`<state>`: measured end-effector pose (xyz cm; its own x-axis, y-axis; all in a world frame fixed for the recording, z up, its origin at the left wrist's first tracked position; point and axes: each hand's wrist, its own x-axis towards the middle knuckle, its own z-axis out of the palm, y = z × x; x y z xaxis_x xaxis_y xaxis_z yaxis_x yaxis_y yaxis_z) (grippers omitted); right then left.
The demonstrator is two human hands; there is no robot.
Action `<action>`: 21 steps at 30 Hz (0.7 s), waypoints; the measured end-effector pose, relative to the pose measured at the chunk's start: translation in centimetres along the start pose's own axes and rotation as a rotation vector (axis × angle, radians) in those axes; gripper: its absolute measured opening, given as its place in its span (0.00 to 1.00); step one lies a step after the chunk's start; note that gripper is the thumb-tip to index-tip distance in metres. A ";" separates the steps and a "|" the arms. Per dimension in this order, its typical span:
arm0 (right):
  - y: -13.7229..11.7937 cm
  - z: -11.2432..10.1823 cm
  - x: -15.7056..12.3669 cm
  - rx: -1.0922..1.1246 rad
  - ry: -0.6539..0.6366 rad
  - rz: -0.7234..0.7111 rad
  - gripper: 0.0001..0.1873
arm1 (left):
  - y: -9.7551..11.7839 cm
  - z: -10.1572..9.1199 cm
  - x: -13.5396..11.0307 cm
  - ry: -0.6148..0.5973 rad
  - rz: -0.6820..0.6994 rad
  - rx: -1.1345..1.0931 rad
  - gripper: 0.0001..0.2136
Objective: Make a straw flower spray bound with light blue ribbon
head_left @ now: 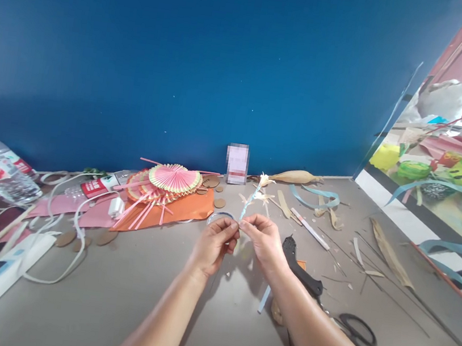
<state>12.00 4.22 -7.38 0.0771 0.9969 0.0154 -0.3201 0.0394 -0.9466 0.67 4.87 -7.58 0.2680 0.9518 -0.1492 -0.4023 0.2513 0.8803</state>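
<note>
Both of my hands meet above the grey table (119,295), pinching a thin stem wrapped in pale blue ribbon (250,204). The stem rises from my fingers and ends in a small cream husk flower (264,181). My left hand (215,242) grips the stem's lower end with closed fingers. From the right, my right hand (262,239) pinches the same stem just above it. A black glue gun (301,269) lies right beside my right wrist.
Pink pleated paper fans (169,181) lie on orange paper (183,209) at the back. White cables and a power strip (7,267) sit at the left. Black scissors (357,331), husk strips, blue ribbon (317,196) and thin wires lie to the right. A blue wall stands behind.
</note>
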 end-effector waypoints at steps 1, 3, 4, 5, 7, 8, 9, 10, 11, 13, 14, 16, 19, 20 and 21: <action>0.1 0.0 0.0 -0.008 -0.005 0.001 0.08 | -0.1 -0.1 0.1 0.010 -0.008 -0.016 0.10; 0.3 -0.1 0.1 -0.026 -0.009 -0.003 0.08 | -0.2 -0.3 0.3 0.023 -0.040 -0.058 0.10; 0.4 -0.1 0.2 -0.037 -0.009 -0.004 0.08 | -0.2 -0.5 0.4 0.017 -0.068 -0.089 0.10; 0.5 -0.1 0.2 -0.046 -0.007 -0.006 0.08 | -0.2 -0.7 0.5 -0.001 -0.101 -0.131 0.10; 0.7 -0.1 0.3 -0.067 0.004 -0.011 0.08 | -0.2 -1.1 0.7 -0.059 -0.176 -0.240 0.11; 0.8 -0.2 0.4 -0.078 0.011 -0.016 0.08 | -0.2 -1.2 0.7 -0.091 -0.214 -0.298 0.11; 0.8 -0.2 0.5 -0.087 0.018 -0.023 0.08 | -0.2 -1.4 0.8 -0.120 -0.246 -0.350 0.12; 0.9 -0.2 0.5 -0.093 0.022 -0.029 0.08 | -0.2 -1.5 0.8 -0.140 -0.271 -0.388 0.12; 0.9 -0.2 0.5 -0.099 0.025 -0.033 0.07 | -0.1 -1.6 0.8 -0.150 -0.285 -0.409 0.12; 0.9 -0.2 0.6 -0.128 0.028 -0.031 0.07 | -0.1 -1.6 0.8 -0.142 -0.280 -0.396 0.11; 0.8 -0.2 0.6 -0.158 0.033 -0.032 0.07 | -0.1 -1.6 0.8 -0.129 -0.265 -0.374 0.11; 0.6 -0.3 0.6 -0.247 0.057 -0.054 0.07 | 0.1 -1.7 0.8 -0.109 -0.230 -0.343 0.09; 0.1 -0.5 0.5 -0.383 0.131 -0.164 0.07 | 0.4 -2.2 0.9 -0.135 -0.241 -0.423 0.09; -0.2 -0.6 0.5 -0.400 0.168 -0.208 0.08 | 0.5 -2.4 1.0 -0.151 -0.258 -0.475 0.08; -0.5 -0.8 0.5 -0.394 0.207 -0.245 0.08 | 0.6 -2.7 1.0 -0.165 -0.277 -0.528 0.08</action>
<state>12.96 4.60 -7.18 0.3039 0.9255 0.2261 0.1088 0.2020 -0.9733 -1.65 6.43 -8.38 0.5395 0.8096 -0.2315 -0.6663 0.5785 0.4705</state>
